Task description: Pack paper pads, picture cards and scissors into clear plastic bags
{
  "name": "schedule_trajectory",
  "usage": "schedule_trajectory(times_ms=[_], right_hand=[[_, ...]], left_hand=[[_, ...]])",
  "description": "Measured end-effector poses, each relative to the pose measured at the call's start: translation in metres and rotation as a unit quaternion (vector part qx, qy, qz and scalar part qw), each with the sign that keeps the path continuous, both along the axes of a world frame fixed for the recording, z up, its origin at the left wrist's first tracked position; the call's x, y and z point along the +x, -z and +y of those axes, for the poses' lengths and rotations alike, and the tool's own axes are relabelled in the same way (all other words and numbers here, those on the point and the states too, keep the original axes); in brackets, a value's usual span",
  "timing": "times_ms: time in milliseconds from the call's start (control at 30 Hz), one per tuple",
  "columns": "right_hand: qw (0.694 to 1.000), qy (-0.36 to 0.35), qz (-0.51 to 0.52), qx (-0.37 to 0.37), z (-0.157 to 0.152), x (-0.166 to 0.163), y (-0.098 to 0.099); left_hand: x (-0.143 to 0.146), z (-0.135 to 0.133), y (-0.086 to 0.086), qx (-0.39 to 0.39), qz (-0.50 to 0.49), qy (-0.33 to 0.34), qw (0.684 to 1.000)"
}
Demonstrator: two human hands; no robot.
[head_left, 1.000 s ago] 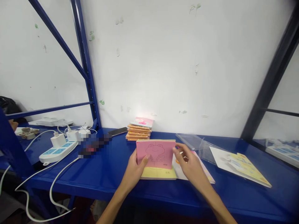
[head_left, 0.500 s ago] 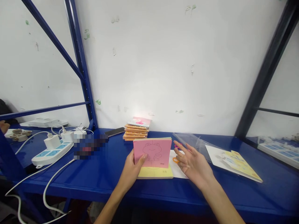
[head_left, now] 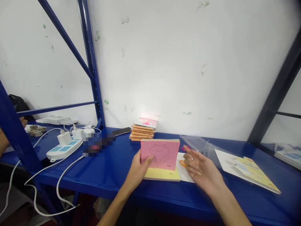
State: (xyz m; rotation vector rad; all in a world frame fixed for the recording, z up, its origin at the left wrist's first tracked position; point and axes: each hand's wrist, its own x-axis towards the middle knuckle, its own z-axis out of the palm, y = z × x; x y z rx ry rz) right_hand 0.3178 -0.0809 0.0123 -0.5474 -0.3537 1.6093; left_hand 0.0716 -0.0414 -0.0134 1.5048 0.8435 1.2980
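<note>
Shelf [head_left: 98,175]: pink page [head_left: 160,153] (left hand [head_left: 137,169] pinching).

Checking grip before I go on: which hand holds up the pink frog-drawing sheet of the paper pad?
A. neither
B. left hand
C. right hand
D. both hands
B: the left hand pinches the pink frog-drawing sheet at its left edge, while the right hand hovers open beside it, apart from the sheet.

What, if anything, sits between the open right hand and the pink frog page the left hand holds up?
Nothing visible. The right hand hovers open just right of the pink page, over a white sheet; only clear space separates them. The left hand grips the page's left edge.
</note>
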Motion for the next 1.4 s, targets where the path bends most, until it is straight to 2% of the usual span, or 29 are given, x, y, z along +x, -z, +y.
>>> schedule_trajectory(times_ms=[233, 833, 1400], right_hand=[[0.997, -0.038, -0.014, 0.066, -0.0073, 0.0008, -0.0023], [0.996, -0.064, 0.005, 0.068, -0.0081, 0.0021, -0.0016], [0.996, -0.060, 0.020, 0.070, -0.0113, 0.0010, -0.0079]], left_hand=[[-0.0010, -0.0021, -0.0019, -0.001, -0.001, 0.004, 1.000], [-0.0005, -0.0015, 0.0002, -0.003, -0.009, 0.005, 1.000], [-0.0007, 0.0001, 0.0004, -0.010, -0.001, 0.002, 1.000]])
